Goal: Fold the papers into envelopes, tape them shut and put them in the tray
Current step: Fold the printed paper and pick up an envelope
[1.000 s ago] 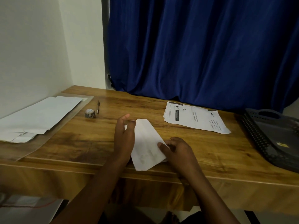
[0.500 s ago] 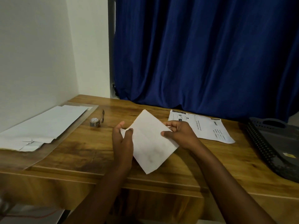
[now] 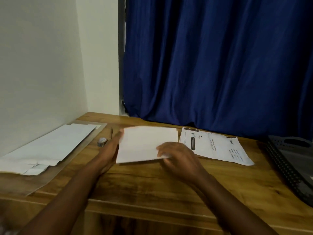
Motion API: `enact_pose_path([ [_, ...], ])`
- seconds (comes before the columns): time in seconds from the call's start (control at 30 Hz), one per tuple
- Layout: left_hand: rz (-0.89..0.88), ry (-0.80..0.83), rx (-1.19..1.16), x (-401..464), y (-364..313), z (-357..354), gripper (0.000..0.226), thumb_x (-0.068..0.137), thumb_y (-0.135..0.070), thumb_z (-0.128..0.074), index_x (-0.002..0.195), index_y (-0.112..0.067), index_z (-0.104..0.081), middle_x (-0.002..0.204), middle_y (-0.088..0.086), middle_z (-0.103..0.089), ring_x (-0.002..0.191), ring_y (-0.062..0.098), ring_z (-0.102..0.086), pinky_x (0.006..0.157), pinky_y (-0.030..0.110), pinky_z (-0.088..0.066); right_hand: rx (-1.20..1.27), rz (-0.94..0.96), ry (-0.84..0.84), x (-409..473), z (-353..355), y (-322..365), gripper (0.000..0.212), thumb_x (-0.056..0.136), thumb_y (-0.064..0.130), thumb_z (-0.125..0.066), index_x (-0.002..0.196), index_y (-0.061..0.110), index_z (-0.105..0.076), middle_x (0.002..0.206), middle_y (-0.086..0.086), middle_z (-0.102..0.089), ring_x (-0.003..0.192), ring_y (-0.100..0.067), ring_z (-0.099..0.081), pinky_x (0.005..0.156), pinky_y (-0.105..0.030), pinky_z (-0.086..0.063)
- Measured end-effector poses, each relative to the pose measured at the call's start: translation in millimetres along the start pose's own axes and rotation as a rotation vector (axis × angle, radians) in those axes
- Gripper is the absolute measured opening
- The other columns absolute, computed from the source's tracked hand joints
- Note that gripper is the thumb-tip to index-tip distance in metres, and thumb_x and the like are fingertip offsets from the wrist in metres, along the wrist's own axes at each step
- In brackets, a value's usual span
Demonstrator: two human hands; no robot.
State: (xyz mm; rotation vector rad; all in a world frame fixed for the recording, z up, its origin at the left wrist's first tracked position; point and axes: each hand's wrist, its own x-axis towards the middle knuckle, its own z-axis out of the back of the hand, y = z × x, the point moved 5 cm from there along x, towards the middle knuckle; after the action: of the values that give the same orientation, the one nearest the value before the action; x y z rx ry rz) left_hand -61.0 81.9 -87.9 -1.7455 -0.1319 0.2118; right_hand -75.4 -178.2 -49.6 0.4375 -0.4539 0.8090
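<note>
A folded white paper (image 3: pixel 144 143) hovers flat just over the middle of the wooden table (image 3: pixel 152 184). My left hand (image 3: pixel 111 150) holds its left edge, fingers hidden beneath the sheet. My right hand (image 3: pixel 176 155) grips the paper's near right corner, thumb side on top; the hand is blurred. A stack of printed papers (image 3: pixel 218 146) lies to the right of it. A small roll of tape (image 3: pixel 102 141) sits left of my left hand. A dark perforated tray (image 3: pixel 291 160) stands at the table's right edge.
A clear flat tray (image 3: pixel 71 160) with white folded envelopes (image 3: pixel 47 148) lies along the left wall. A pen (image 3: pixel 111 133) lies behind the tape roll. A blue curtain (image 3: pixel 216 65) hangs behind the table.
The paper has turned from a steep diagonal to nearly level and moved further from me. My right hand slid from its far edge to its near right corner. The camera tilted up.
</note>
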Motion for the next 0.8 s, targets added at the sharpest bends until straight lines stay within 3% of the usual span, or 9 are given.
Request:
enact_pose_path([
  [0.07,-0.049,-0.055,0.213,7,8,8,0.034,0.095,-0.037,-0.071,0.124,-0.020,-0.066,0.128,0.010,-0.070,0.107,0.025,-0.068,0.094,0.041,-0.056,-0.026,0.007,0.143,-11,-21,-7,0.020,0.096,0.033,-0.062,0.113,0.043,-0.062,0.135,0.023,-0.062,0.129,0.006,-0.048,0.111,-0.025,-0.038],
  [0.13,-0.121,-0.039,0.347,7,11,10,0.050,0.087,-0.028,-0.082,0.133,-0.026,-0.061,0.129,0.005,-0.067,0.113,0.022,-0.066,0.099,0.044,-0.056,-0.015,-0.002,0.214,-20,-31,-14,0.019,0.094,0.037,-0.063,0.112,0.044,-0.061,0.134,0.025,-0.061,0.128,0.005,-0.047,0.108,-0.014,-0.032],
  [0.2,-0.179,-0.019,0.406,6,13,11,0.059,0.083,-0.021,-0.085,0.135,-0.029,-0.058,0.124,0.005,-0.071,0.108,0.022,-0.071,0.093,0.047,-0.060,-0.012,-0.029,0.228,-24,-33,-19,0.019,0.091,0.037,-0.061,0.110,0.044,-0.061,0.133,0.027,-0.061,0.128,0.004,-0.048,0.104,-0.007,-0.022],
  [0.33,-0.286,-0.009,0.434,0,11,3,0.062,0.083,-0.012,-0.085,0.134,-0.031,-0.055,0.100,-0.002,-0.079,0.086,0.010,-0.077,0.064,0.027,-0.062,-0.112,-0.053,0.219,-26,-26,-30,0.031,0.083,0.032,-0.056,0.112,0.043,-0.060,0.135,0.020,-0.063,0.133,0.001,-0.044,0.121,-0.026,-0.017],
  [0.4,-0.360,-0.027,0.475,-5,9,-2,0.063,0.083,-0.014,-0.085,0.133,-0.036,-0.054,0.102,-0.004,-0.076,0.085,0.005,-0.075,0.062,0.019,-0.057,-0.153,-0.090,0.238,-27,-25,-36,0.039,0.081,0.030,-0.057,0.118,0.043,-0.061,0.141,0.017,-0.060,0.141,-0.004,-0.040,0.121,-0.027,-0.007],
  [0.53,-0.430,0.012,0.434,-15,5,-5,0.070,0.081,-0.017,-0.087,0.135,-0.041,-0.051,0.104,0.000,-0.078,0.093,0.012,-0.075,0.072,0.026,-0.060,-0.142,-0.119,0.231,-25,-30,-33,0.043,0.086,0.026,-0.058,0.126,0.042,-0.061,0.142,0.016,-0.060,0.139,-0.005,-0.044,0.117,-0.024,-0.016],
  [0.6,-0.431,0.092,0.413,-19,3,-10,0.078,0.080,-0.017,-0.088,0.141,-0.042,-0.046,0.104,-0.003,-0.080,0.094,0.012,-0.076,0.075,0.026,-0.061,-0.116,-0.142,0.244,-25,-34,-32,0.043,0.090,0.027,-0.058,0.131,0.041,-0.060,0.145,0.018,-0.058,0.138,-0.003,-0.044,0.119,-0.029,-0.022],
  [0.7,-0.405,0.222,0.392,-25,5,-19,0.091,0.081,-0.015,-0.087,0.149,-0.044,-0.036,0.104,-0.001,-0.080,0.095,0.016,-0.077,0.078,0.029,-0.063,-0.099,-0.164,0.233,-26,-38,-32,0.044,0.094,0.028,-0.058,0.136,0.038,-0.059,0.148,0.015,-0.056,0.137,-0.005,-0.046,0.113,-0.025,-0.028],
  [0.8,-0.438,0.248,0.493,-30,6,-23,0.079,0.082,-0.015,-0.086,0.143,-0.045,-0.046,0.108,-0.008,-0.079,0.098,0.011,-0.075,0.079,0.025,-0.061,-0.044,-0.208,0.217,-27,-41,-33,0.046,0.095,0.026,-0.055,0.140,0.035,-0.058,0.151,0.011,-0.054,0.138,-0.006,-0.046,0.109,-0.019,-0.027],
])
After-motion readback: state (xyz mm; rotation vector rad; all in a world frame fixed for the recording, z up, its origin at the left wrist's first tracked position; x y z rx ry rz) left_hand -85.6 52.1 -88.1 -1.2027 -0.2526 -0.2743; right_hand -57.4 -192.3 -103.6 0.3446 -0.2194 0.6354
